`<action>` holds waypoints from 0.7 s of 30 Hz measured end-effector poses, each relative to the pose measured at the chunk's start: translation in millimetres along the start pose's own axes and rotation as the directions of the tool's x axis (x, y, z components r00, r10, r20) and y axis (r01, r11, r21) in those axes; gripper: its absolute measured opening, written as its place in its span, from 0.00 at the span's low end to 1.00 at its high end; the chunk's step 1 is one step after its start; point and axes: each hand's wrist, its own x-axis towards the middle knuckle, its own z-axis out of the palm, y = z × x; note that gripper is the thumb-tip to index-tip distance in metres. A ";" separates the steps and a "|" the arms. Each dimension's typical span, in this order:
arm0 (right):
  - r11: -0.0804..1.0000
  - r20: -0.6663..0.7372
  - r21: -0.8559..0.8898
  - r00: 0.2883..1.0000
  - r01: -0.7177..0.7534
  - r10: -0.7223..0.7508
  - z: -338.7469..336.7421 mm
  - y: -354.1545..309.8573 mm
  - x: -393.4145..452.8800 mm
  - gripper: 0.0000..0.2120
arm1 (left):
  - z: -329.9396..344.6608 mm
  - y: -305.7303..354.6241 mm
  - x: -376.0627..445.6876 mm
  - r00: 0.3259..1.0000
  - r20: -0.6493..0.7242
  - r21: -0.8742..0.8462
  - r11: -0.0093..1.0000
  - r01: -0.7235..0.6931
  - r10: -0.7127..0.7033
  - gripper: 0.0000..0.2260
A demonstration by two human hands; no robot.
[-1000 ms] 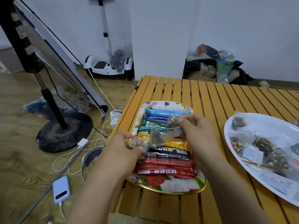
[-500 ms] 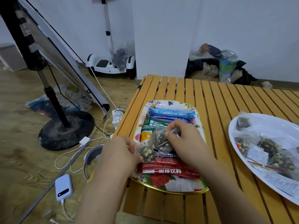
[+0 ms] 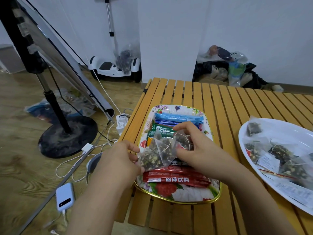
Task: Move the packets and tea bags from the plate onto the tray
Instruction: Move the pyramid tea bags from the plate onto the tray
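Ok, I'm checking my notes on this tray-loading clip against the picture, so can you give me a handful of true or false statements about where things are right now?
1. Both hands hold tea bags over the tray. True: the left hand and the right hand pinch tea bags above the flowered tray.
2. The white plate is bare. False: the plate still holds several tea bags.
3. Blue packets lie at the far end of the tray. True: the blue packets lie there.
4. The red packets sit on the plate. False: the red packets lie at the near end of the tray.
5. The tray sits on the floor. False: it rests on the slatted wooden table.
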 end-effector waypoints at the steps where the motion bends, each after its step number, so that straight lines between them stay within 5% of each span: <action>1: 1.000 0.005 -0.005 1.000 -0.015 0.015 -2.7 0.6 -1.9 0.19 | 0.2 -0.6 -0.3 1.000 -0.009 0.011 1.000 -0.012 0.012 0.12; 9: 1.000 -0.331 -0.012 0.944 -0.010 0.006 1.8 14.7 3.8 0.11 | 5.4 0.1 -2.8 1.000 0.027 0.053 0.999 0.003 -0.005 0.05; 17: 0.974 -0.340 -0.220 0.940 -0.044 -0.035 8.6 17.5 2.9 0.09 | 5.7 -0.9 -2.4 0.999 0.038 0.044 0.999 -0.018 0.017 0.05; 21: 0.989 -0.304 -0.142 0.950 0.029 -0.071 17.6 16.7 9.7 0.11 | 7.9 1.6 -3.1 0.998 0.055 0.092 0.996 -0.020 0.015 0.04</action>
